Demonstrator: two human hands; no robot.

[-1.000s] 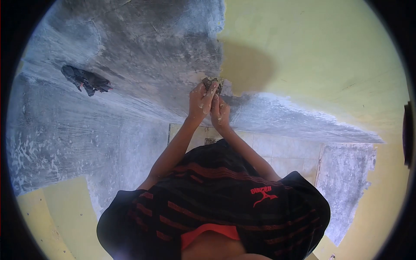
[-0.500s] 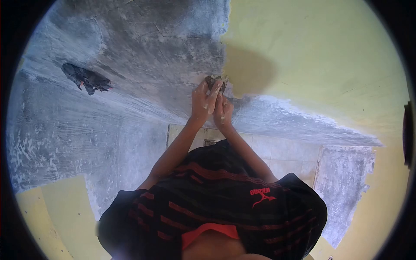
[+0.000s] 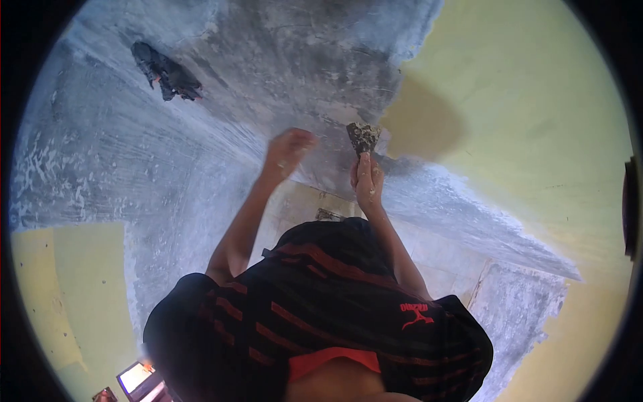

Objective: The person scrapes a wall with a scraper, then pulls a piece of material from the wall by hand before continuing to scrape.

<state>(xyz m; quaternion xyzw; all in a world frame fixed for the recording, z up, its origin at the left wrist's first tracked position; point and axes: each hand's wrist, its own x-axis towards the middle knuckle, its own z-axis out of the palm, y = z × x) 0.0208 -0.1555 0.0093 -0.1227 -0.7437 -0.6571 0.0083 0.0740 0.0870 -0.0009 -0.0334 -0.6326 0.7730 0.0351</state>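
the right hand (image 3: 368, 179) is closed around the handle of a scraper (image 3: 364, 138), just right of the frame's centre line and above the middle. its blade points up the frame, broad end out, its face caked with pale crumbs. the left hand (image 3: 290, 153) is off the tool, to its left and well apart from it; it is blurred and shows nothing in its grip, and i cannot tell whether its fingers are open or curled.

the blade lies over the grey wall (image 3: 295, 63), just beside the ragged border where yellow paint (image 3: 529, 87) begins, filling the upper right of the frame. a shadow (image 3: 429, 120) falls on that paint, right of the blade. whether the blade touches the wall i cannot tell.

the step in hand looks to be scraping paint back from this border, one-handed at this instant. a further stroke would call for the blade's edge set low against the lip of the paint, a firm push, and likely the left hand brought back to the tool for pressure. the crumbs on the blade may need clearing first.

a dark crumpled thing (image 3: 166, 72) sits upper left, and a lit screen (image 3: 136, 378) shows lower left, both clear of the hands.
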